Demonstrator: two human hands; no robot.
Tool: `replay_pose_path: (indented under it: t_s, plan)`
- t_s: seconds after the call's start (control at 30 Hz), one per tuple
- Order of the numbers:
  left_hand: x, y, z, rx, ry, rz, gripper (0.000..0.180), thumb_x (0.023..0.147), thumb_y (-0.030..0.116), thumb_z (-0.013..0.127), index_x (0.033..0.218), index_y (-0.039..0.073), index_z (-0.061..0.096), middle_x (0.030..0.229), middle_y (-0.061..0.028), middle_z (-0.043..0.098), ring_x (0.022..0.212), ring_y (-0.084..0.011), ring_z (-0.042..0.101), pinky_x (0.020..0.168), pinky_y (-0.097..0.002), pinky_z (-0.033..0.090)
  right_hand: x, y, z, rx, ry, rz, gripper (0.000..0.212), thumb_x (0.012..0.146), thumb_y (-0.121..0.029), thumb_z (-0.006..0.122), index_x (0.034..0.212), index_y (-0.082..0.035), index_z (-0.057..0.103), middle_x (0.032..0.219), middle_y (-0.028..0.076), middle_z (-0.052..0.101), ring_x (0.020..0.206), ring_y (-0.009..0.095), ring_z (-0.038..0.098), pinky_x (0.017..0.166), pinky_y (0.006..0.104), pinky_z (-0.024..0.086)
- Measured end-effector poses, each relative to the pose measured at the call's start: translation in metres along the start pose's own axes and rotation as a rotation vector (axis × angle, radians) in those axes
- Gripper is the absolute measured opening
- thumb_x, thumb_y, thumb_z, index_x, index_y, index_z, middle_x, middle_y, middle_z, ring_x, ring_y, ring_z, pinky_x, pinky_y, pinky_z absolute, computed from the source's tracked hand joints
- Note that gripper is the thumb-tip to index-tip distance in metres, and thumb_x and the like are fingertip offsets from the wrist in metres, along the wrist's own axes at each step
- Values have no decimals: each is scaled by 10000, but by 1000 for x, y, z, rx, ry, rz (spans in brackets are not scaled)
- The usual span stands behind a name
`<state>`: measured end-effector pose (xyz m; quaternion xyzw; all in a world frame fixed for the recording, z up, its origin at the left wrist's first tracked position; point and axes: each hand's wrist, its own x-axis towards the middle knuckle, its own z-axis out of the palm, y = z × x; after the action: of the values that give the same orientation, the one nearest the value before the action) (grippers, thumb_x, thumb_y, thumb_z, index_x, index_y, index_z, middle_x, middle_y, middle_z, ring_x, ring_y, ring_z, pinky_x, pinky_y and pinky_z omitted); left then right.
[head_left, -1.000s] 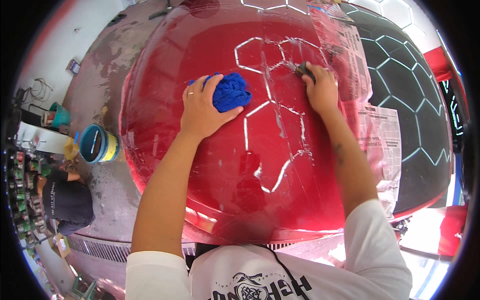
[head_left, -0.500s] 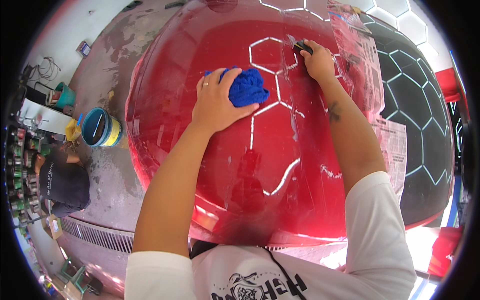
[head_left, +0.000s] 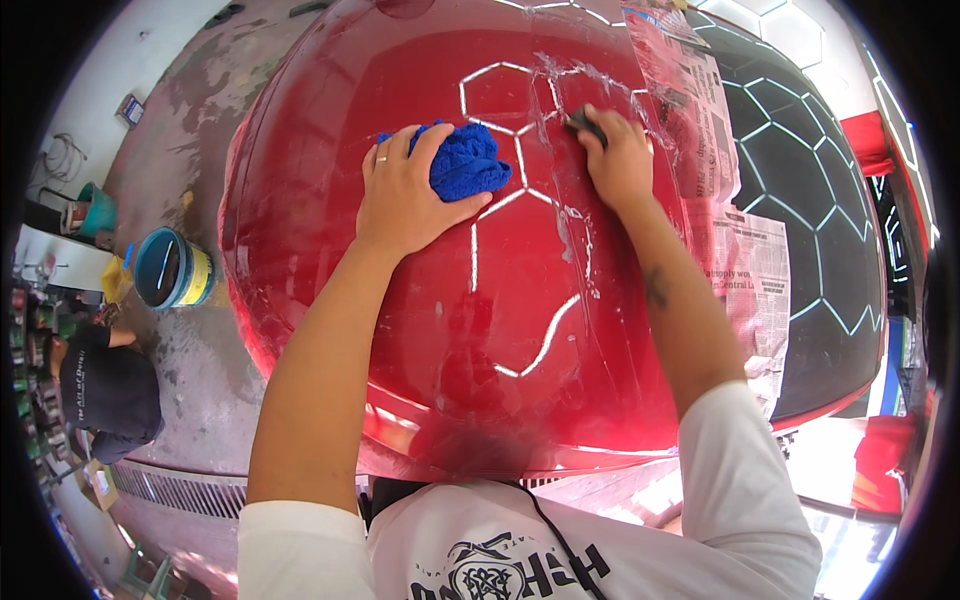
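Small dark sanding block [head_left: 586, 124] sits pressed under the right hand [head_left: 620, 160], fingers folded down over it, on the upper part of the glossy red car panel [head_left: 520, 300], just inside the panel's far right edge. Wet streaks trail around it. Left hand [head_left: 405, 195] lies flat, fingers curled onto a blue cloth [head_left: 465, 160] bunched against the panel near its far middle.

Judgement: keep the block flat, light even pressure, short overlapping strokes; wipe slurry with the cloth often to check the surface. Stay off the newspaper masking [head_left: 725, 200] taped along the right edge, beside the dark glass [head_left: 820, 200].

On the floor to the left: blue bucket [head_left: 170, 268]; another person [head_left: 105, 390] crouches near it.
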<state>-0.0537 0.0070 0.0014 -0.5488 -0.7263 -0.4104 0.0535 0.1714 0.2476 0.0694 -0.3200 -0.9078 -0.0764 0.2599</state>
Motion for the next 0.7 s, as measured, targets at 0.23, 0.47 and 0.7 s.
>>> replay_pose_path:
  t_s: [0.23, 0.47, 0.7]
  plan:
    - [1, -1, 4, 21, -9, -31, 910, 837, 554, 953, 1571, 156, 590, 1570, -180, 609, 1474, -405, 562, 1257, -582, 396, -99, -27, -57, 57, -42, -28, 436, 990, -213, 805, 1410, -119, 740, 1329, 123, 753, 1178, 383, 675, 1028, 526, 527]
    - [0, -4, 9, 24, 9, -18, 905, 844, 572, 942, 1583, 198, 578, 1544, -155, 622, 1458, -379, 581, 1275, -580, 382, -178, -43, -118, 50, -90, -93, 456, 983, -190, 813, 1427, -112, 739, 1388, 125, 724, 1211, 368, 665, 1019, 511, 508]
    - [-3, -8, 10, 31, 13, -1, 903, 848, 571, 940, 1573, 165, 585, 1529, -155, 637, 1462, -375, 581, 1269, -577, 389, 7, 2, 21, -6, 4, 3, 413, 1017, -329, 775, 1398, -171, 768, 1363, 76, 779, 1214, 375, 693, 1053, 539, 541]
